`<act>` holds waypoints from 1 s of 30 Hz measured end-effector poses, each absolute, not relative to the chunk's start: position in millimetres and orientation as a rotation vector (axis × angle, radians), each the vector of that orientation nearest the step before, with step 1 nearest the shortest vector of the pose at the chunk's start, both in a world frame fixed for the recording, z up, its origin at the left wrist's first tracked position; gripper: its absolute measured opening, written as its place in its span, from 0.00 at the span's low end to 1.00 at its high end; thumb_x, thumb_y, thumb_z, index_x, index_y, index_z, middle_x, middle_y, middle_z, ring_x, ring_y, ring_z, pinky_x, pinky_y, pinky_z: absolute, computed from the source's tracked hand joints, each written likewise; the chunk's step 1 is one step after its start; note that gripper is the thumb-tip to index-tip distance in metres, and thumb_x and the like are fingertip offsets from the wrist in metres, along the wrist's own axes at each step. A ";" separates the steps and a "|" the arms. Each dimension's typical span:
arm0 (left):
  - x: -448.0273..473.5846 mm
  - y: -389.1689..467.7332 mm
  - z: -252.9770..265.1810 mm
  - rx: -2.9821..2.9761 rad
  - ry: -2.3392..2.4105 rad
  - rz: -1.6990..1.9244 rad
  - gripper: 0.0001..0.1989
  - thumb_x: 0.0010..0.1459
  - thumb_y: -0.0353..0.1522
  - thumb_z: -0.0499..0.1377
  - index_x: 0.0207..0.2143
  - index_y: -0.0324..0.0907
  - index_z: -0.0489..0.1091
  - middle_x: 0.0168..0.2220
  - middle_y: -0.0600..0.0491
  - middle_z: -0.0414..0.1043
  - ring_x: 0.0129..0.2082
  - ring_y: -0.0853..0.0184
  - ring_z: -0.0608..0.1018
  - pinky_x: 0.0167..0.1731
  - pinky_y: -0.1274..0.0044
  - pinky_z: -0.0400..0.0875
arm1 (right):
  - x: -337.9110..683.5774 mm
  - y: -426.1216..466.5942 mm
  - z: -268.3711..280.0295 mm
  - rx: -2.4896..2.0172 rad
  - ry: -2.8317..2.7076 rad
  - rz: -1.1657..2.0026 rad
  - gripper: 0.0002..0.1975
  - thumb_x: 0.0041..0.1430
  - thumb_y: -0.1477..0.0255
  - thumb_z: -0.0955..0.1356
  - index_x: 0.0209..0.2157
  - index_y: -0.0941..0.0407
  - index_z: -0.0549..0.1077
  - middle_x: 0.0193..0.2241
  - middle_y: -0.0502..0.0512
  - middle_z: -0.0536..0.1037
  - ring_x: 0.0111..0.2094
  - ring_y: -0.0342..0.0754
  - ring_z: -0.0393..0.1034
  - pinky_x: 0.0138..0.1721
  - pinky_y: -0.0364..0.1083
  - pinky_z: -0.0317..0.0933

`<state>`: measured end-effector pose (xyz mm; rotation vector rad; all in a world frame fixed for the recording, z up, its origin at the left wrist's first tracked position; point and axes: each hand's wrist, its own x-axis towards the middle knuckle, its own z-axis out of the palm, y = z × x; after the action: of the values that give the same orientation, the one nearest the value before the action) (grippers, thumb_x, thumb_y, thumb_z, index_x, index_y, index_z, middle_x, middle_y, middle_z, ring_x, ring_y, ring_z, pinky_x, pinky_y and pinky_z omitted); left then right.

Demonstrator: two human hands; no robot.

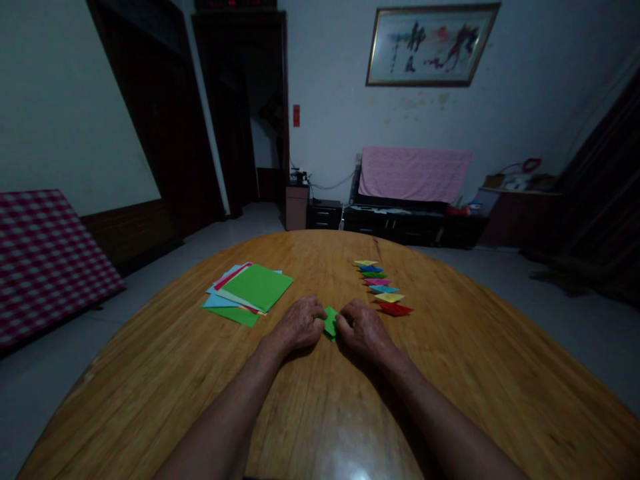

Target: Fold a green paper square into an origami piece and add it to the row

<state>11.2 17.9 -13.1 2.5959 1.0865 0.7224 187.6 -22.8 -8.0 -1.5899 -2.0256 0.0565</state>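
Between my two hands a small folded piece of green paper (331, 323) lies at the middle of the wooden table (300, 427). My left hand (303, 323) grips its left edge with curled fingers. On the opposite edge my right hand (364, 328) is closed, thumb and fingers pressed together. Both palms face down, close to the tabletop. Beyond my right hand runs a row of several small folded paper boats in different colours, the nearest a red paper boat (396, 309). To the left of my left hand rests a loose stack of coloured paper sheets (257, 287), green on top.
The round table's far edge curves ahead of me. Past it stand a low black cabinet (395, 225) and a pink cloth (415, 173) draped over a flat upright object. At the far left is a red-and-white checked cloth (45, 260). A framed picture (433, 45) hangs on the wall.
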 end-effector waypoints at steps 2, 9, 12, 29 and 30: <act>14.5 15.4 -9.6 2.571 1.170 0.692 0.13 0.55 0.27 0.49 0.27 0.39 0.73 0.32 0.47 0.72 0.35 0.64 0.72 0.40 0.74 0.65 | 185.6 -22.9 -7.3 -1.621 -2.031 0.045 0.08 0.55 0.74 0.63 0.24 0.58 0.71 0.27 0.54 0.70 0.29 0.45 0.65 0.31 0.43 0.53; 26.1 5.4 -8.2 2.524 1.453 0.690 0.13 0.59 0.36 0.51 0.31 0.37 0.71 0.40 0.43 0.70 0.43 0.59 0.70 0.47 0.70 0.63 | 183.7 -26.9 -6.4 -1.679 -2.049 0.058 0.05 0.55 0.73 0.64 0.32 0.58 0.71 0.32 0.55 0.70 0.33 0.46 0.65 0.33 0.42 0.54; 30.0 6.3 -12.4 2.426 1.484 0.693 0.08 0.55 0.33 0.55 0.31 0.38 0.71 0.40 0.44 0.70 0.45 0.60 0.71 0.48 0.71 0.63 | 182.2 -27.7 -5.9 -1.701 -2.053 0.063 0.06 0.56 0.73 0.63 0.33 0.57 0.72 0.33 0.56 0.70 0.34 0.46 0.66 0.33 0.42 0.54; 33.2 15.9 -10.0 1.958 1.240 1.139 0.03 0.47 0.29 0.58 0.27 0.40 0.71 0.34 0.51 0.74 0.37 0.66 0.74 0.39 0.76 0.68 | 186.6 -18.0 -10.1 -1.435 -1.778 0.344 0.10 0.56 0.68 0.64 0.27 0.58 0.72 0.22 0.49 0.72 0.25 0.43 0.65 0.27 0.41 0.54; 33.1 16.6 -9.0 1.899 1.218 1.149 0.05 0.48 0.30 0.58 0.29 0.39 0.72 0.33 0.51 0.74 0.35 0.66 0.75 0.36 0.77 0.68 | 185.7 -18.2 -9.7 -1.414 -1.772 0.351 0.10 0.57 0.67 0.63 0.27 0.58 0.72 0.22 0.49 0.72 0.25 0.43 0.65 0.27 0.41 0.54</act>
<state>33.1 16.6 -9.0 1.8994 1.2184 1.1488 185.7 -18.2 -9.7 -1.4138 -1.7717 0.3506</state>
